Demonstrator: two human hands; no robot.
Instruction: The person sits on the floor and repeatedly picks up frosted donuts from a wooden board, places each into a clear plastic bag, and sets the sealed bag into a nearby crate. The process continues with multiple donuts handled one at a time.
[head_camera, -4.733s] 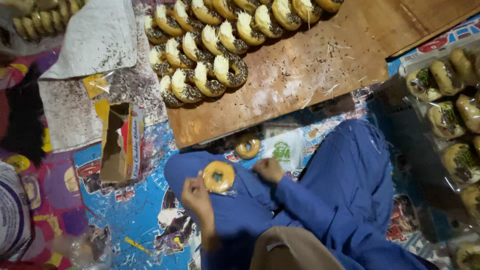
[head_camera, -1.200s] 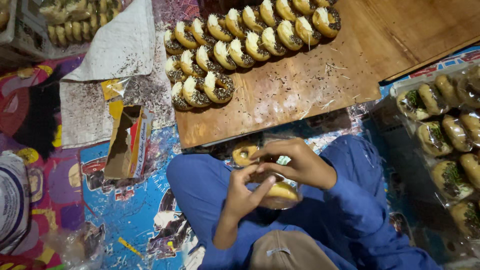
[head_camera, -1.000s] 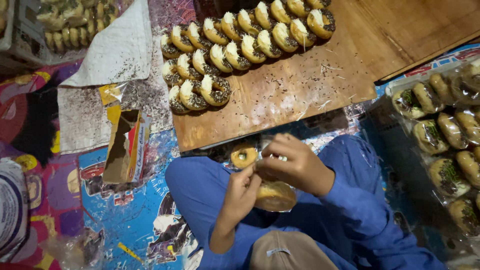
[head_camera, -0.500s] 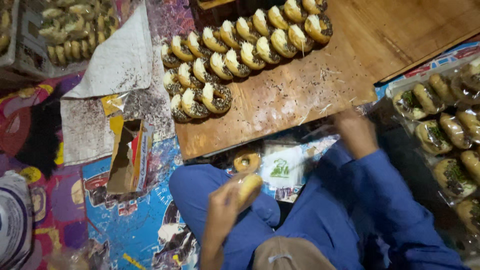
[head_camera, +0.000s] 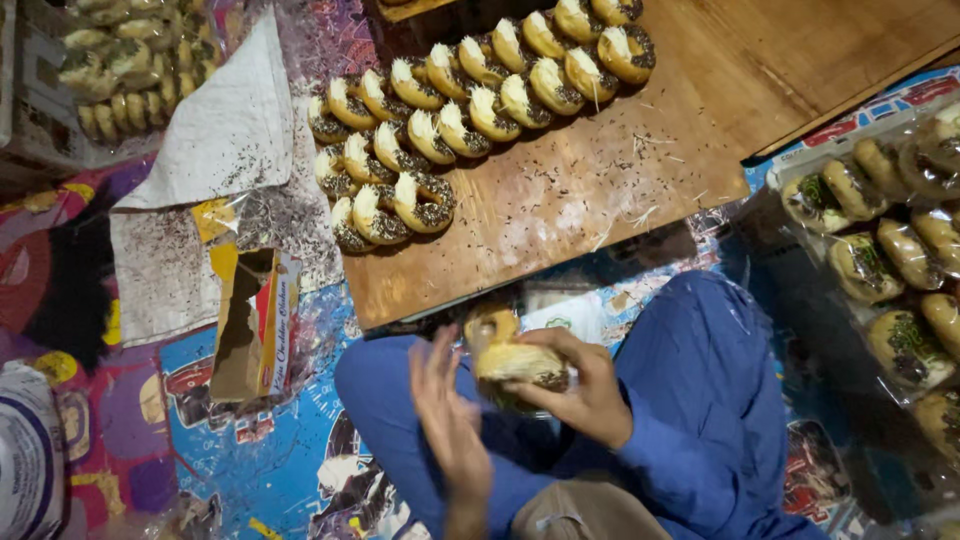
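My right hand (head_camera: 585, 400) is closed around a doughnut (head_camera: 512, 362) with a pale top and dark sprinkles along its edge, held above my lap. My left hand (head_camera: 445, 420) is right beside it on the left, fingers spread and holding nothing. Just behind the held one, another plain ring doughnut (head_camera: 490, 322) lies by the edge of the wooden board (head_camera: 600, 190). I sit cross-legged in blue trousers (head_camera: 700, 400).
Rows of cream-and-sprinkle doughnuts (head_camera: 470, 100) stand on the board's far left. Bagged doughnuts (head_camera: 880, 270) lie to the right. An open cardboard box (head_camera: 255, 325), white paper (head_camera: 220, 140) dusted with sprinkles and a tray of doughnuts (head_camera: 120, 70) are to the left.
Half a second ago my left hand held the doughnut up and my right hand reached toward the board. Now the right hand has come back and grips the doughnut; the left hand is open.
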